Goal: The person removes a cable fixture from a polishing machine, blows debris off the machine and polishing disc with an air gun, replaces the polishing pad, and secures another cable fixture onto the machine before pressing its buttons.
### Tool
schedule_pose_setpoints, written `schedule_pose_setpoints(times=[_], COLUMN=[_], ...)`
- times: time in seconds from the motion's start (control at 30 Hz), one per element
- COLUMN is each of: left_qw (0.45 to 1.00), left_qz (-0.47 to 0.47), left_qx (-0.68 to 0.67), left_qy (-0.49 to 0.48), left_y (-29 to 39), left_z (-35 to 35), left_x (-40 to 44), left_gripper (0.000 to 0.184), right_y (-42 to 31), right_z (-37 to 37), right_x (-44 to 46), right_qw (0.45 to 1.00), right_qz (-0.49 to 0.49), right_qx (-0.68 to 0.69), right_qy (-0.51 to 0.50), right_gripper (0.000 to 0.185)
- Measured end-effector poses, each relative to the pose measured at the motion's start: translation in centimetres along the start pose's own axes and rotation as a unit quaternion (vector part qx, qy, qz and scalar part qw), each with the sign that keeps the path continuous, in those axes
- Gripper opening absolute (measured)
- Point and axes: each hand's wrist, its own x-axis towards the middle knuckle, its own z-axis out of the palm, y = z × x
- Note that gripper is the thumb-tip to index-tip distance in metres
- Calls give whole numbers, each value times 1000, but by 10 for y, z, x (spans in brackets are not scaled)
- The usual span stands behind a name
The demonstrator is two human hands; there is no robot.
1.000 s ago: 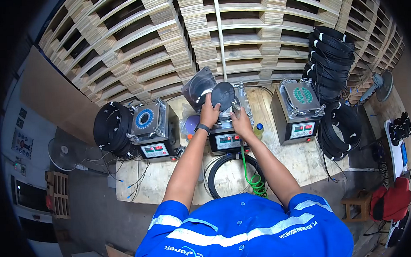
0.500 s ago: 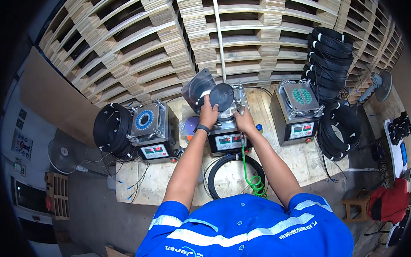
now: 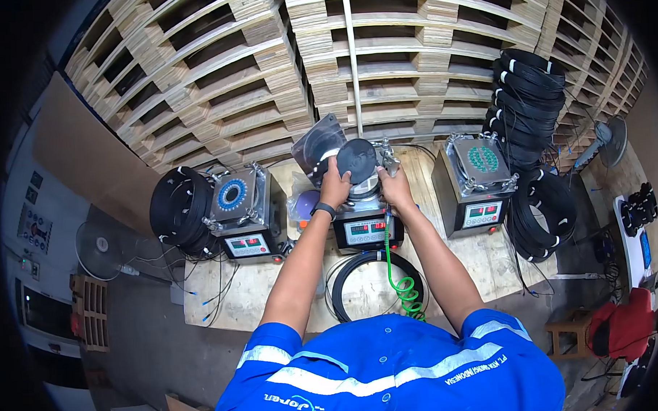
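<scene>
My left hand (image 3: 334, 185) is closed on the edge of a round black pad (image 3: 356, 158), thumb on its face, holding it tilted above the middle machine (image 3: 364, 234). On the pad's right, my right hand (image 3: 396, 188) is wrapped around a metallic air gun (image 3: 390, 162), partly hidden by the fingers. A green coiled hose (image 3: 403, 284) runs up to that hand. Behind my left hand leans a square plate (image 3: 318, 144) with a dark round centre. The middle machine's top is partly covered by the pad and hands; its display is lit red and green.
Similar machines stand left (image 3: 244, 216) and right (image 3: 477, 178), topped with blue and green connector rings. Black cable coils (image 3: 180, 211) lie beside them, with a tall stack (image 3: 528, 104) at right. Another coil (image 3: 339, 292) lies before me. Wooden pallets (image 3: 382, 66) rise behind the table.
The black pad has shifted slightly right and down in my left hand. My right hand has turned, and the air gun now points more upward. The middle display's digits differ.
</scene>
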Motion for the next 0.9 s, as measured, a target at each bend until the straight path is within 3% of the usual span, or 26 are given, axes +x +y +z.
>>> schedule_pose_setpoints(times=[0.13,0.17,0.27,0.33,0.4,0.47,0.5,0.63,0.7,0.8,0.9], left_qw=[1000,1000,999,997,997,997,998,996,996,996,996], left_qz=[24,24,22,46,44,41,33,62,62,60,50], left_qx=[11,11,28,63,61,61,48,60,55,57,63], left_qy=[13,14,13,27,21,15,14,32,31,33,24], left_y=[-7,-7,-3,0,1,0,-3,-7,-5,-4,-6], left_z=[1,1,-1,-2,-3,-3,-2,1,1,-2,-2], left_x=[3,3,1,-1,-2,-2,0,1,0,0,0], left_gripper=[47,47,47,47,47,47,47,46,46,47,48], right_y=[7,12,-24,-32,-32,-26,-30,-30,-26,-28,-29], right_z=[8,12,11,11,16,24,26,26,27,28,28], right_x=[5,5,-22,-24,-28,-27,-26,-23,-24,-28,-31], right_qw=[998,995,988,970,967,972,981,982,964,981,977], right_qz=[-22,-93,-96,-74,-84,-194,-166,-157,-211,-152,-170], right_qx=[-48,-26,10,-57,-79,-125,-98,-97,-67,-92,-117], right_qy=[-32,-31,-122,-226,-227,-45,-10,-23,-147,-75,-56], right_gripper=[25,27,34,34,35,36,34,32,31,31,35])
